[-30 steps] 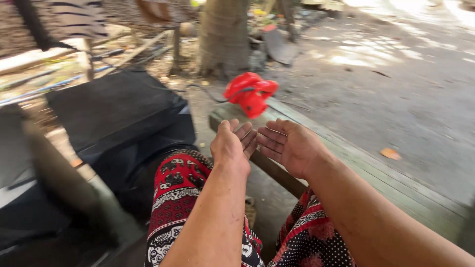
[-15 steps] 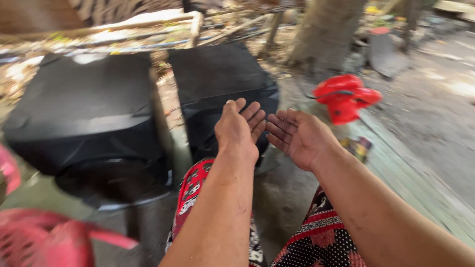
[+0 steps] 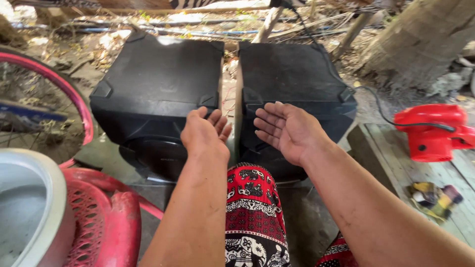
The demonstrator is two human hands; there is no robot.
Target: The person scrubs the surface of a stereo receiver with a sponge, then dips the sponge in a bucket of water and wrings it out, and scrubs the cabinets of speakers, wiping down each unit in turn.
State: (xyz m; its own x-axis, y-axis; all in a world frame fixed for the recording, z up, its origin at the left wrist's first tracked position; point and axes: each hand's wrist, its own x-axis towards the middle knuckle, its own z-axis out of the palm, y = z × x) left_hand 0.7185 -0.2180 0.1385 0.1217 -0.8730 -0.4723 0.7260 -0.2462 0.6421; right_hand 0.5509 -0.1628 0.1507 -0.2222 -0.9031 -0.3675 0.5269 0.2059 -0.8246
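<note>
Change: the view is swinging left compared with a second ago — the red blower [image 3: 431,131], then just above the hands, is now lying well off to the right, and the two black speakers are now filling the middle.
Meaning: the hands are now being held out toward the speakers, so these are the things nearest them — nothing is being touched.
Left hand [image 3: 205,132]: reaching forward with the forearm straight, back of the hand facing the camera, fingers [image 3: 217,121] loosely spread and slightly curled, holding nothing. It is hovering in front of the left speaker [image 3: 158,91], near its lower right corner.
Right hand [image 3: 287,129]: reaching forward beside the left one, palm turned up and inward, fingers [image 3: 269,118] spread wide, empty. It is hovering in front of the right speaker [image 3: 294,84].
Hands together: near each other but apart, palms roughly facing, over the gap between the speakers.
Speakers: standing side by side on the ground, almost touching, a black cable [image 3: 381,111] running from behind the right one toward the blower.
Around: a patterned red trouser knee [image 3: 252,198] below the hands; a red plastic chair [image 3: 106,222] and a pale basin [image 3: 34,207] at lower left; a bicycle wheel [image 3: 59,89] at left; a wooden plank [image 3: 435,168] under the blower; a tree trunk [image 3: 420,39] at upper right.
</note>
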